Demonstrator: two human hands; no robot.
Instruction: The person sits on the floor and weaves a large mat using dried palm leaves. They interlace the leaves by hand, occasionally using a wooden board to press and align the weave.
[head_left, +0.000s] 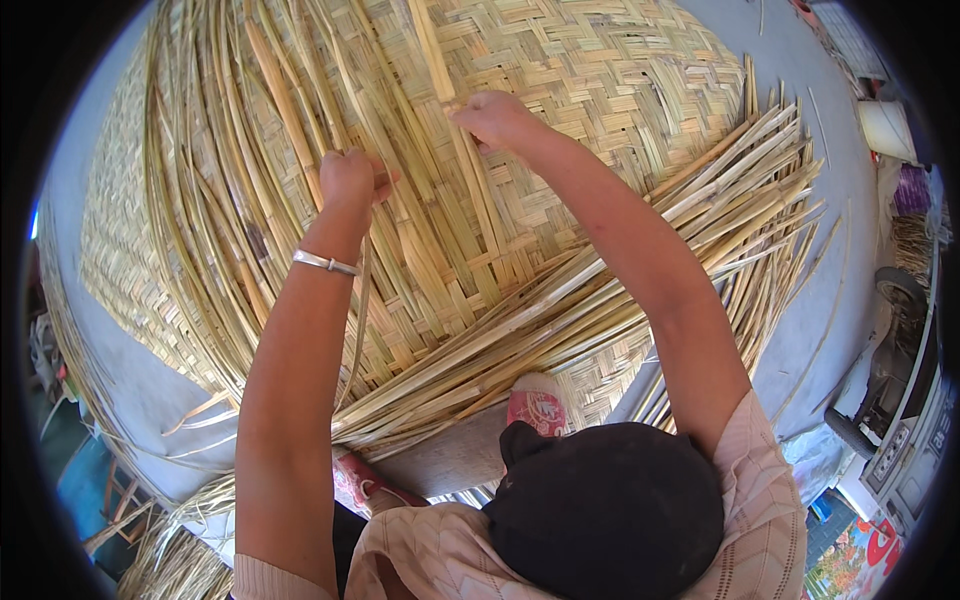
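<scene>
A large woven mat (620, 60) of pale yellow-green split cane lies in front of me, with loose long cane strips (215, 150) spread over its left and middle part. My left hand (350, 180), a silver bangle on its wrist, is closed over the strips; a thin strip hangs down beside the wrist. To its right and a little farther away, my right hand (492, 118) pinches a flat cane strip (428, 45) that runs from the far edge towards the weave. The fingertips of both hands are partly hidden.
A thick bundle of cane strips (560, 320) lies across the mat's near right side. My shoe (537, 402) rests beside a wooden board (440, 465). A white bucket (887, 130) and a wheeled vehicle (900, 400) stand at the right. More cane (180, 560) lies at lower left.
</scene>
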